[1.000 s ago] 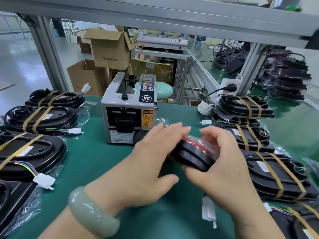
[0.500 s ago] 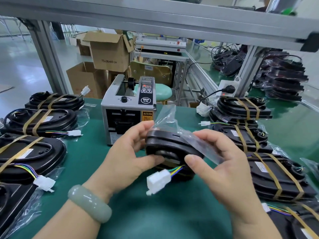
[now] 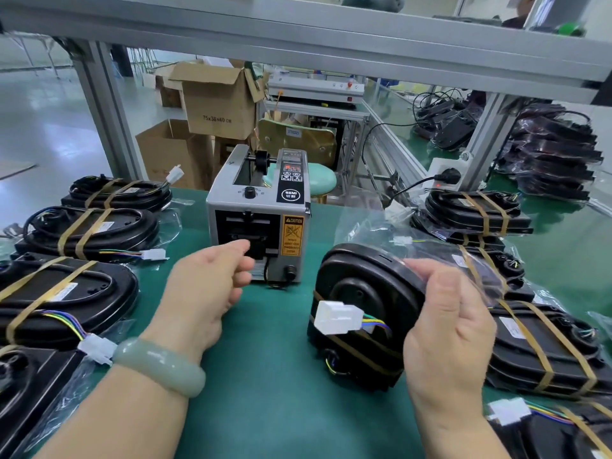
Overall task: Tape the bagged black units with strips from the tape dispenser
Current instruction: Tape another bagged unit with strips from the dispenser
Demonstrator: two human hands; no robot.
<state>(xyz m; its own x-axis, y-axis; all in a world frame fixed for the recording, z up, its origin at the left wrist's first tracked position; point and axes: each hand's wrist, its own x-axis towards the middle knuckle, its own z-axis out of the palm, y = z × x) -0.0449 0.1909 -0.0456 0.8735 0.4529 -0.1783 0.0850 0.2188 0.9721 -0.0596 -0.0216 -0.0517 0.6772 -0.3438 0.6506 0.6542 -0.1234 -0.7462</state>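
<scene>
A bagged black unit (image 3: 361,299) stands on edge on the green table (image 3: 271,409), with a white connector (image 3: 336,317) and coloured wires at its front and one brown tape strip around it. My right hand (image 3: 447,336) grips its right edge and the loose clear bag (image 3: 463,253). My left hand (image 3: 208,286) is off the unit, fingers loosely curled, just in front of the outlet of the grey tape dispenser (image 3: 261,213). Whether it holds a strip cannot be seen.
Taped black units lie in a row on the left (image 3: 89,230) and stacked on the right (image 3: 546,342). Cardboard boxes (image 3: 215,101) and a green stool (image 3: 321,177) stand behind the table. An aluminium frame (image 3: 102,111) borders the bench.
My left hand let go of the unit and moved up-left to the dispenser's outlet. My right hand turned the unit and set it on edge to the right.
</scene>
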